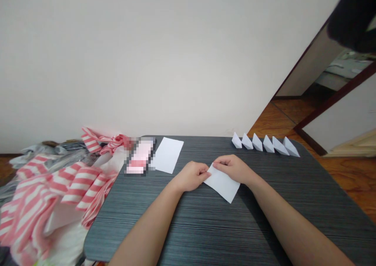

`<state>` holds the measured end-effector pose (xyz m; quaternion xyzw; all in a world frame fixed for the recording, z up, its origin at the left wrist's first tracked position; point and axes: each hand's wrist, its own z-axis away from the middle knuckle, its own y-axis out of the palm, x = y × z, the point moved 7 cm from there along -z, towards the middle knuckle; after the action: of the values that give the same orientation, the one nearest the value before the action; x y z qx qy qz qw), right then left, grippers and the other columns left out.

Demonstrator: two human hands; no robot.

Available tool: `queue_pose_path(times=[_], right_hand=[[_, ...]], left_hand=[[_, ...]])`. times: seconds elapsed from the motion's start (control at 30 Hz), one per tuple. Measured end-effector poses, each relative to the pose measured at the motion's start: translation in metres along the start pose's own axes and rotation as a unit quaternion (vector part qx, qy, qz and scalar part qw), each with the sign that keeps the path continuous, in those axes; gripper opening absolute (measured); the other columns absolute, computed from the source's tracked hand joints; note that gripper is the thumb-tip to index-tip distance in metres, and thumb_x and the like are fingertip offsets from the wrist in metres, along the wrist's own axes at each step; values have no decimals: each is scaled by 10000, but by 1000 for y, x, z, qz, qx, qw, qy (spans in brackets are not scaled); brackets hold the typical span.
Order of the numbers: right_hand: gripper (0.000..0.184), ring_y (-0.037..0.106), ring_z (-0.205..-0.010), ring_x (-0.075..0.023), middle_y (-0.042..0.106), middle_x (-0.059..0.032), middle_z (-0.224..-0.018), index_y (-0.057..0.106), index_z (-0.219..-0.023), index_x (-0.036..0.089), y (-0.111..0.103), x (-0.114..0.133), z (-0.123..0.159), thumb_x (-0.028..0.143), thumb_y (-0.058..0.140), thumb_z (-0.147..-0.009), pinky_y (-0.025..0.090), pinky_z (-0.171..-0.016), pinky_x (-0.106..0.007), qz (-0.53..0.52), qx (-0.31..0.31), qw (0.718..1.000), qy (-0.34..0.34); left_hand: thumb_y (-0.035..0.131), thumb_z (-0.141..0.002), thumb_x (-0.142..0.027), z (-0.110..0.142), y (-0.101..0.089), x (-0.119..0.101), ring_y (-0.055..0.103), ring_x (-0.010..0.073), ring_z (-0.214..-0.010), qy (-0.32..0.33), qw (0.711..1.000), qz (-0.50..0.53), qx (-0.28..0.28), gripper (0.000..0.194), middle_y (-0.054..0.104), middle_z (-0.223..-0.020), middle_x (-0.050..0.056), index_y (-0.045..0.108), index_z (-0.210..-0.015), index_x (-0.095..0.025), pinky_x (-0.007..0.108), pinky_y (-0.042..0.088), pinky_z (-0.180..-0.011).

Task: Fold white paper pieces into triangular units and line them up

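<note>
A white sheet of paper (225, 184) lies at a slant over the middle of the dark table (199, 230). My left hand (192, 176) pinches its left edge between thumb and fingers. At its upper corner, close to the left hand's fingertips, my right hand (233, 168) is closed on the same sheet. The right palm hides part of the paper's upper right side. Whether the sheet is single or folded over, I cannot tell.
Several folded white paper boats (257, 142) stand in a row at the table's back right. Further left lie a stack of white paper (169, 155) and a blurred-out phone-shaped object (141, 155). Red-and-white striped cloth (79, 183) is heaped beside the table's left edge. A wall (176, 62) rises behind.
</note>
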<state>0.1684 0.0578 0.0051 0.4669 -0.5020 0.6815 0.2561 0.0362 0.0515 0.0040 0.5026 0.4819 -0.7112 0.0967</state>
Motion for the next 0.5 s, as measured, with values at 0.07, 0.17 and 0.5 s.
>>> queue_pose_path(times=[0.07, 0.17, 0.5], right_hand=[[265, 528, -577, -139, 643, -22, -665, 702, -770, 162, 1, -2, -1, 353, 523, -804, 371, -495, -223, 6, -10, 1000, 1], [249, 520, -569, -135, 637, -19, -658, 694, -759, 161, 1, -4, -2, 336, 522, -802, 366, -496, -223, 7, -21, 1000, 0], [311, 507, -523, -124, 626, -13, -619, 694, -731, 157, -2, -13, 1, 381, 494, -816, 340, -444, -211, 15, -12, 999, 38]], left_hand=[[466, -796, -314, 0, 0, -1, 405, 92, -513, 6, 1000, -8, -1, 265, 498, -536, -16, 485, -584, -156, 207, 258, -482], [463, -800, -295, 0, -1, -2, 404, 90, -511, 16, 1000, -18, -4, 251, 503, -539, -19, 483, -592, -157, 208, 252, -485], [452, -808, -299, 0, 0, 0, 441, 95, -520, 6, 1000, -2, -8, 239, 525, -558, -16, 512, -626, -157, 205, 276, -496]])
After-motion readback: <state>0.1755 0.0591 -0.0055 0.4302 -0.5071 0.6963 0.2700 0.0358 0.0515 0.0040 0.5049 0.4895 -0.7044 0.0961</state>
